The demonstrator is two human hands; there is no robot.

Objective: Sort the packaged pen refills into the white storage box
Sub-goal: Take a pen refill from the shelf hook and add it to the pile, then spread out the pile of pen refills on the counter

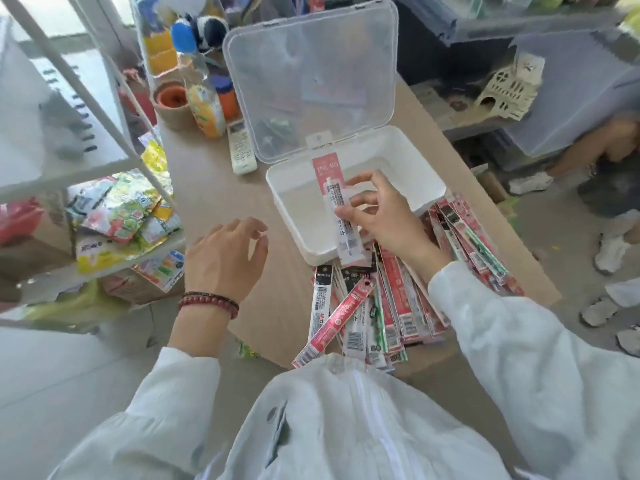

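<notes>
The right hand (377, 216) pinches one pink-topped refill pack (334, 199) between thumb and fingertips, about halfway along its length. The pack stands nearly upright over the near rim of the white storage box (408, 161), its top end above the box's inside. The left hand (225, 258) hangs relaxed, fingers loose and holding nothing, just left of the box above the surface (214, 188).

I'd judge such a pack light, thin and a little bendy, with slick film that could slide between the fingers. A mid-length hold looks right, since gripping an end would let it droop.

The rest of the refill packs (381, 313) lie fanned in an overlapping heap against the box's near and right sides, so lifting one may drag its neighbours. The clear lid (311, 74) stands open behind the box, out of the way. A remote control (240, 147) and an orange drink bottle (204, 102) sit beyond the box's left corner, apart from the work.
</notes>
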